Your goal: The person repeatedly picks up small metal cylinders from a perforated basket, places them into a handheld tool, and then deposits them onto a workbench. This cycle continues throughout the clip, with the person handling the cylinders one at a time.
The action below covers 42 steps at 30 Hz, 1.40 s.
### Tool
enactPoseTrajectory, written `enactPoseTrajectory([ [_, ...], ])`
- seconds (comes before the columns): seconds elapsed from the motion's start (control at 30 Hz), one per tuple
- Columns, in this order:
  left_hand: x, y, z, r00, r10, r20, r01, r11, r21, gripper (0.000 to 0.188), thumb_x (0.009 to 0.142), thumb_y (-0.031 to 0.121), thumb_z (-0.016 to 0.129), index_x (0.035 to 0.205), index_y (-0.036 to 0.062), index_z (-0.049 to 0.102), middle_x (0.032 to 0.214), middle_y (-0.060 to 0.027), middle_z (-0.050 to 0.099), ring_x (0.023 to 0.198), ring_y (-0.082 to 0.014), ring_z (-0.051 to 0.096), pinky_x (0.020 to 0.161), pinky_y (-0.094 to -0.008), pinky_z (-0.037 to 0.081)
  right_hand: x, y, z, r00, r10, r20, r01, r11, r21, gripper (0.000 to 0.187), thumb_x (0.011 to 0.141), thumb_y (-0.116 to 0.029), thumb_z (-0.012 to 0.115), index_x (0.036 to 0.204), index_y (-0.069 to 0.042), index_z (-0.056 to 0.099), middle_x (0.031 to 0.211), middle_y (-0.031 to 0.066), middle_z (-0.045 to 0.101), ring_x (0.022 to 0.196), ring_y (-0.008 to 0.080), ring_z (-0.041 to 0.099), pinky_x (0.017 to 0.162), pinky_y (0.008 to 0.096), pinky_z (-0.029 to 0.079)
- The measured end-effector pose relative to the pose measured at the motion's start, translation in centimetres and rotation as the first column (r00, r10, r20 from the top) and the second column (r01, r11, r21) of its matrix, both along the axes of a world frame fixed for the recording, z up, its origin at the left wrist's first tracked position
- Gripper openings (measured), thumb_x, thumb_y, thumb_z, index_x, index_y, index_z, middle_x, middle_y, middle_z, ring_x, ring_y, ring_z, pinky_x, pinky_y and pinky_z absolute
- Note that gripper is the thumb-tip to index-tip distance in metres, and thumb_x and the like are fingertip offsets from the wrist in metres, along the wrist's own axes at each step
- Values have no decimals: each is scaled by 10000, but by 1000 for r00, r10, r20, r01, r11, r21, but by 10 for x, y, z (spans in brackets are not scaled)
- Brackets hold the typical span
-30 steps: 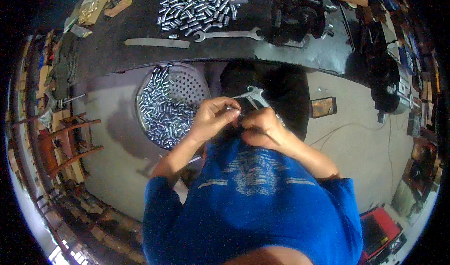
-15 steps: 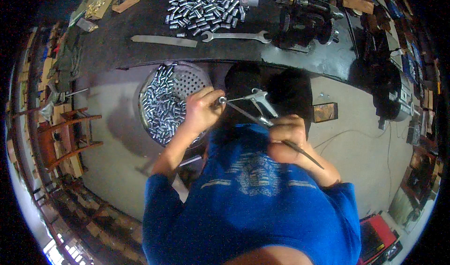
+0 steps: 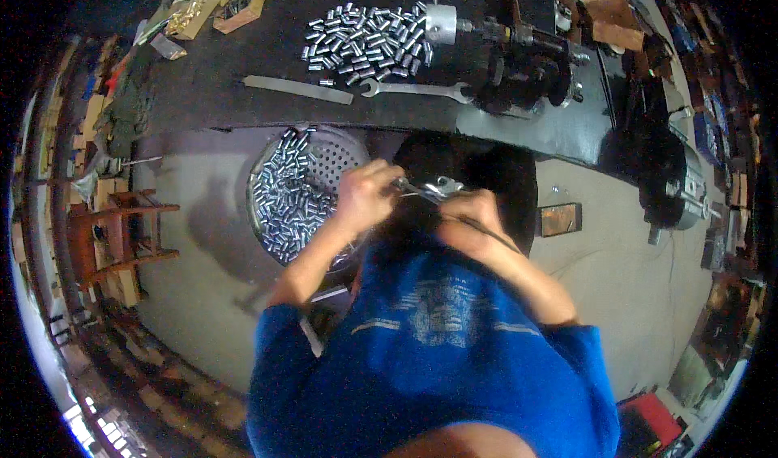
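My left hand (image 3: 369, 194) is closed, with its fingertips pinching a small shiny metal sleeve (image 3: 400, 183). My right hand (image 3: 472, 217) is wrapped round a silver air blow gun (image 3: 442, 188), whose thin nozzle reaches toward the sleeve. A narrow dark strip, perhaps a file, runs out of the right hand along the forearm; its front part is hard to make out. Beside my left forearm stands a round perforated metal stool or tray (image 3: 344, 143), largely covered by a heap of short metal sleeves (image 3: 288, 207).
On the dark workbench (image 3: 203, 93) lie another sleeve pile (image 3: 369, 43), a flat metal bar (image 3: 300, 90) and an open-ended wrench (image 3: 417, 91). A machine with a chuck (image 3: 441, 24) stands at the right. A small box (image 3: 561, 220) sits on the floor; a wooden chair (image 3: 130, 231) is at the left.
My hands have come closer together, and the blow gun has swung down and left toward the sleeve. The dark strip shows less. The view has shifted slightly, revealing more of the bench.
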<state>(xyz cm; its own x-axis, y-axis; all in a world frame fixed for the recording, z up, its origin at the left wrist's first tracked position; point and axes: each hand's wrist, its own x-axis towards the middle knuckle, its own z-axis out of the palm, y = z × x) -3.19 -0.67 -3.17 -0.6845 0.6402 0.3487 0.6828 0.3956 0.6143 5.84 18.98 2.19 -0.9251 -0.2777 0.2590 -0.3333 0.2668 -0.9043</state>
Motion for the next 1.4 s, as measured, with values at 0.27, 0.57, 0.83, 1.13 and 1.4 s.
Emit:
enactPoseTrajectory([
  [0.27,-139,0,30,923,382,-39,-376,879,-292,233,683,243,633,862,97,665,726,-141,620,695,-322,603,625,-401,479,31,23,9,954,-300,16,299,953,39,212,525,-33,549,476,-46,343,471,84,355,418,222,382,413,315,268],
  [0.57,-223,-6,34,857,503,114,-499,864,-62,289,723,256,648,884,17,634,670,-120,624,643,-231,624,613,-329,469,41,14,2,941,-325,99,324,946,27,201,520,-27,534,486,-39,335,478,88,334,423,209,357,418,327,249],
  [0.83,-110,-115,-17,729,605,321,-630,776,-29,111,785,120,559,769,31,624,643,-151,595,594,-270,598,548,-339,439,46,8,-14,947,-261,189,273,961,-41,205,521,-62,519,479,-39,319,469,64,308,422,169,315,426,308,218],
  [1.13,-33,-167,-152,831,545,111,-336,652,-680,240,671,122,577,904,114,629,866,-154,632,818,-331,611,712,-435,487,44,1,-15,962,-214,172,206,977,64,215,527,-37,519,489,-31,307,471,73,297,414,182,302,422,318,219],
  [1.4,-59,-151,-169,906,418,69,-124,417,-900,200,647,171,631,782,24,647,863,-169,639,817,-312,627,705,-405,507,50,-5,-13,952,-231,199,224,973,58,211,532,2,523,481,-28,321,465,73,312,409,182,329,416,319,238],
])
